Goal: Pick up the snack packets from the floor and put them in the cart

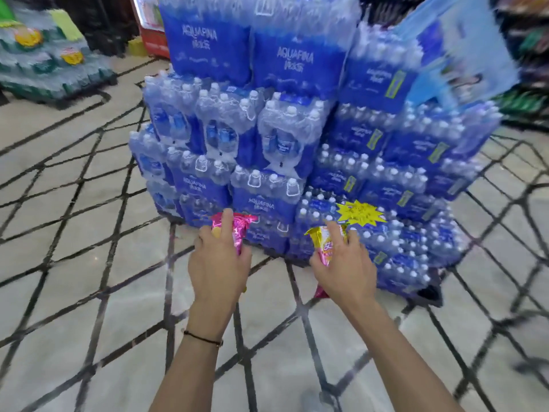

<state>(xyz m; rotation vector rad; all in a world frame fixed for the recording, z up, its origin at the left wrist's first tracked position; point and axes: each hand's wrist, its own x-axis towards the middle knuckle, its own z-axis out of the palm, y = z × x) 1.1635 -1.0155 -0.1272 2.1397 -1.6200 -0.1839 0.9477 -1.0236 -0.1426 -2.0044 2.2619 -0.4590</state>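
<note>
Holding a pink packet (239,230), the left grip (219,263) curls round it; the right grip (344,263) clasps a yellow packet (322,242), both before stacked water bottles (267,144).

Both forearms bare as far as visible; left hand (219,263) & right hand (344,263) bare too. Left wrist: thin dark cord bracelet (203,338) w/ small brownish clasp at its right end.
</note>
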